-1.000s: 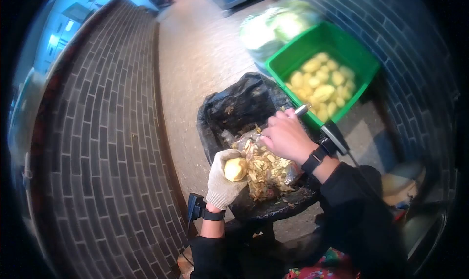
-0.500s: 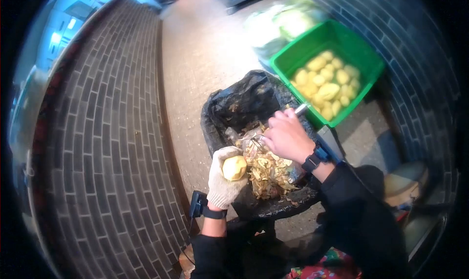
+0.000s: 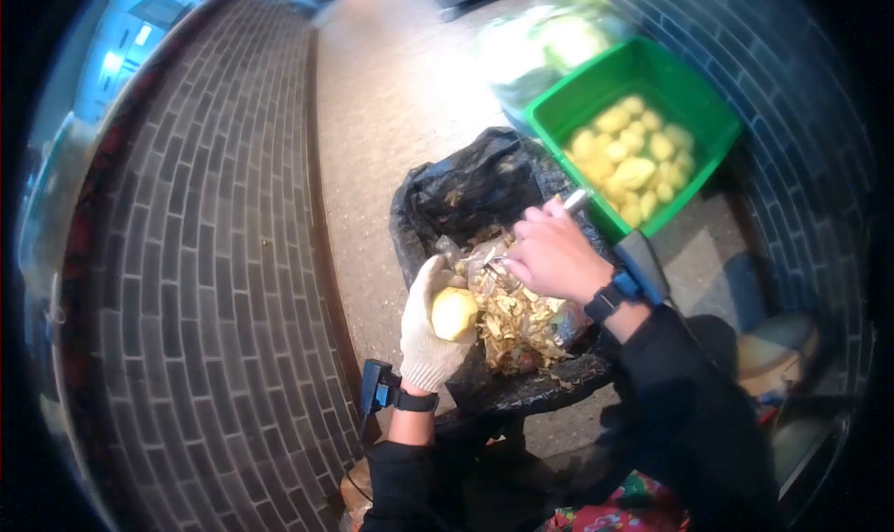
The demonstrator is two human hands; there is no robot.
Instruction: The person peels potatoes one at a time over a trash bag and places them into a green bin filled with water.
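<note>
In a white knitted glove, my left hand (image 3: 424,336) is closed around a peeled potato (image 3: 454,314), whose pale yellow side faces up. My bare right hand (image 3: 556,255) grips a peeler (image 3: 576,200); the light handle end sticks out past the fingers, and its thin metal head points toward the potato, a little apart from it. Both hands are over a bin lined with a black plastic bag (image 3: 466,190). Potato peelings (image 3: 523,323) and crumpled clear plastic lie inside the bin.
A green crate (image 3: 694,90) holding many peeled potatoes (image 3: 635,173) stands beyond the bin at right. Behind it sits a clear bag of pale green produce (image 3: 559,43). Brick walls (image 3: 219,225) rise on both sides of the speckled floor (image 3: 368,122).
The whole view has shifted slightly. The potato has turned a little in my left hand, and the peeler remains apart from it.
</note>
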